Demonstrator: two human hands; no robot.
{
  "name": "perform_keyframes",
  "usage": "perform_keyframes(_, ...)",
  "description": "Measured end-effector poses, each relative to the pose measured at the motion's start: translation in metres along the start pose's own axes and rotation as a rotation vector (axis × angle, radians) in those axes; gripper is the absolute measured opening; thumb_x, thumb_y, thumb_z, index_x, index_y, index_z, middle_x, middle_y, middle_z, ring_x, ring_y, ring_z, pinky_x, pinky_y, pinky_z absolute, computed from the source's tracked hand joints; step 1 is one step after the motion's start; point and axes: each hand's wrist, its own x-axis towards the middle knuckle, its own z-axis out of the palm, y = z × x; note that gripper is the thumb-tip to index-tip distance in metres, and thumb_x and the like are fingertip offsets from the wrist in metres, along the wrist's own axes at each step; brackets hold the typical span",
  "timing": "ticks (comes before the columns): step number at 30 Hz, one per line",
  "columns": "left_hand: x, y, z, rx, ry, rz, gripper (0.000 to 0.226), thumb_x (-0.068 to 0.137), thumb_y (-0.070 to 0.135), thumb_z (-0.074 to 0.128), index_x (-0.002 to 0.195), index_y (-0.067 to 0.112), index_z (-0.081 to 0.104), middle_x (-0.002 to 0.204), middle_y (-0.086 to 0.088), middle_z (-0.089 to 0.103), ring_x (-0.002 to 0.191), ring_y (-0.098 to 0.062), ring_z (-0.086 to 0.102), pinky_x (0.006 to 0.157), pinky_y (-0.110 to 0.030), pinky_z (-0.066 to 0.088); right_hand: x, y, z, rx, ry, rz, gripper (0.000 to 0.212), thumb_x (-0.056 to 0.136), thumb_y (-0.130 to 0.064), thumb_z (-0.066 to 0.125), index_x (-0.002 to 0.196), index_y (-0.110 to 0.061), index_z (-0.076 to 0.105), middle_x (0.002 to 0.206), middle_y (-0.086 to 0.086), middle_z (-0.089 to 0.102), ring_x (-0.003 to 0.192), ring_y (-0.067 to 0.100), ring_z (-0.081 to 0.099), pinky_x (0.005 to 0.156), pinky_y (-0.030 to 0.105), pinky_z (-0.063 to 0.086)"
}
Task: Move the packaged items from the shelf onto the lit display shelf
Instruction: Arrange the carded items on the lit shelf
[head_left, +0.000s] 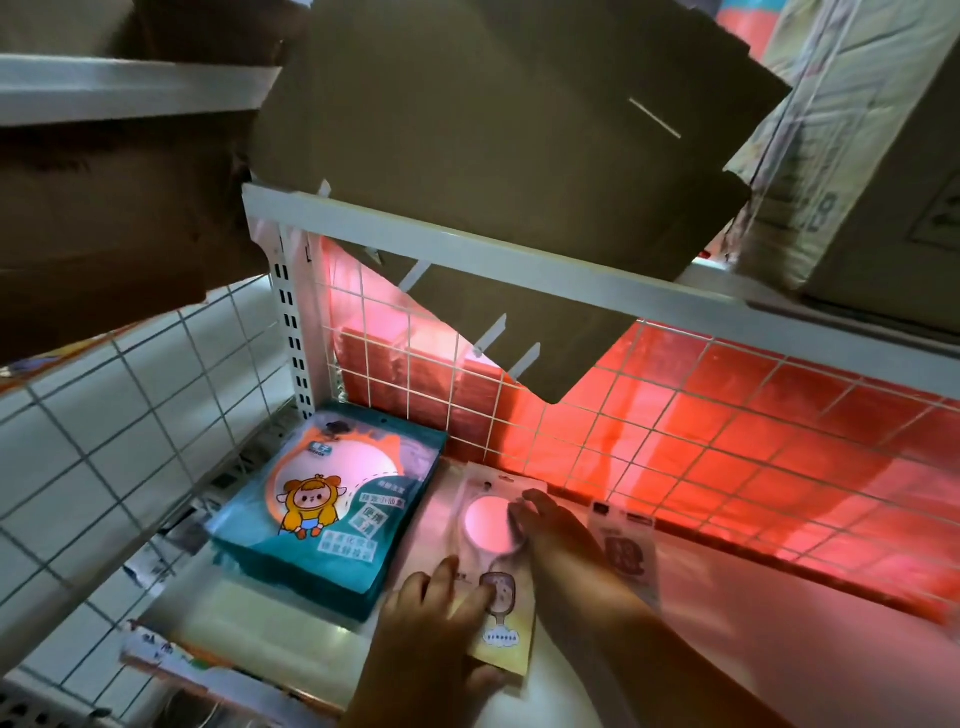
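Lying on the white lit display shelf (779, 654), a pale pink flat package with a round window (491, 525) sits just beside a stack of teal cartoon-printed packages (332, 514). The left hand (431, 618) pinches its near edge between fingers and thumb. The right hand (550, 530) rests on its far right part, fingers laid loosely on top.

Single head-worn wide-angle view, close in, pitched forward and down into the lit display shelf (779, 649). A cardboard flap (493, 156) crowds twelve o'clock, the left hand (436, 618) and right hand (556, 535) enter from six.
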Motion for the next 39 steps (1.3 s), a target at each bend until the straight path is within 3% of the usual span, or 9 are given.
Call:
perform_keyframes(3, 0.0, -0.001, -0.001, 0.001, -0.044, -0.004, 0.093, 0.049, 0.09, 0.056, 0.127, 0.04, 0.06, 0.126, -0.006, 0.07, 0.096, -0.026, 0.071, 0.069, -0.044, 0.058, 0.001, -0.003, 0.0, 0.093, -0.002, 0.022, 0.029, 0.095, -0.053, 0.053, 0.124, -0.047, 0.055, 0.13, -0.02, 0.055, 0.102, 0.002, 0.051, 0.084, 0.025, 0.042)
perform_keyframes(7, 0.0, -0.002, -0.001, 0.01, -0.035, -0.009, 0.091, 0.049, 0.09, 0.057, 0.123, 0.039, 0.063, 0.124, -0.007, 0.071, 0.093, -0.026, 0.071, 0.065, -0.043, 0.059, -0.005, 0.001, 0.004, 0.277, 0.041, 0.073, 0.026, 0.088, -0.057, 0.057, 0.114, -0.055, 0.057, 0.119, -0.023, 0.058, 0.109, 0.008, 0.057, 0.1, 0.039, 0.047)
perform_keyframes(12, 0.003, -0.004, 0.002, 0.016, -0.033, -0.013, 0.09, 0.051, 0.088, 0.06, 0.125, 0.038, 0.061, 0.126, -0.008, 0.07, 0.097, -0.027, 0.07, 0.067, -0.043, 0.06, -0.008, -0.009, -0.006, 0.388, -0.06, 0.06, 0.017, 0.096, -0.039, 0.057, 0.111, -0.034, 0.059, 0.098, -0.02, 0.061, 0.083, -0.004, 0.06, 0.069, 0.02, 0.049)
perform_keyframes(18, 0.0, -0.003, 0.002, -0.027, -0.005, -0.045, 0.094, 0.057, 0.092, 0.051, 0.136, 0.042, 0.048, 0.146, -0.006, 0.056, 0.124, -0.032, 0.059, 0.089, -0.051, 0.055, -0.007, 0.002, -0.002, 0.08, -0.024, 0.002, 0.035, 0.097, -0.041, 0.053, 0.131, -0.035, 0.056, 0.13, -0.027, 0.047, 0.119, 0.001, 0.047, 0.103, 0.026, 0.037)
perform_keyframes(21, 0.0, -0.003, -0.003, 0.02, -0.057, -0.016, 0.09, 0.055, 0.097, 0.047, 0.124, 0.04, 0.059, 0.131, -0.008, 0.068, 0.111, -0.036, 0.068, 0.074, -0.053, 0.059, -0.011, 0.003, -0.002, -0.024, 0.059, -0.024, 0.033, 0.092, -0.041, 0.061, 0.124, -0.042, 0.061, 0.141, -0.019, 0.05, 0.127, 0.008, 0.046, 0.107, 0.032, 0.036)
perform_keyframes(26, -0.002, -0.003, 0.003, -0.027, 0.009, 0.029, 0.083, 0.064, 0.093, 0.049, 0.13, 0.043, 0.056, 0.133, -0.006, 0.065, 0.113, -0.033, 0.066, 0.076, -0.049, 0.059, -0.025, 0.002, -0.014, 0.051, -0.044, -0.219, 0.038, 0.087, -0.04, 0.062, 0.115, -0.014, 0.068, 0.118, 0.009, 0.07, 0.11, 0.03, 0.067, 0.097, 0.05, 0.055)
perform_keyframes(31, -0.005, -0.003, 0.003, -0.072, 0.039, 0.005, 0.095, 0.06, 0.094, 0.052, 0.137, 0.039, 0.051, 0.138, -0.01, 0.062, 0.112, -0.03, 0.067, 0.081, -0.047, 0.059, -0.039, -0.004, 0.0, -0.098, 0.067, -0.147, 0.014, 0.102, -0.021, 0.05, 0.111, -0.019, 0.061, 0.116, 0.006, 0.065, 0.09, 0.018, 0.062, 0.069, 0.011, 0.044)
perform_keyframes(35, -0.005, -0.003, 0.007, -0.09, 0.056, 0.008, 0.096, 0.058, 0.092, 0.054, 0.137, 0.038, 0.052, 0.14, -0.008, 0.062, 0.115, -0.028, 0.066, 0.085, -0.046, 0.058, -0.056, -0.008, -0.001, -0.175, -0.085, -0.083, 0.056, 0.098, -0.007, 0.045, 0.149, -0.029, 0.042, 0.154, -0.01, 0.038, 0.138, 0.013, 0.041, 0.111, 0.017, 0.034)
perform_keyframes(39, -0.003, -0.005, 0.01, -0.085, 0.089, 0.027, 0.095, 0.058, 0.089, 0.055, 0.139, 0.039, 0.048, 0.144, -0.007, 0.058, 0.118, -0.028, 0.064, 0.087, -0.046, 0.057, -0.059, -0.015, -0.006, -0.23, -0.08, -0.077, 0.062, 0.097, -0.004, 0.043, 0.152, -0.03, 0.037, 0.16, -0.007, 0.032, 0.144, 0.015, 0.035, 0.118, 0.03, 0.031)
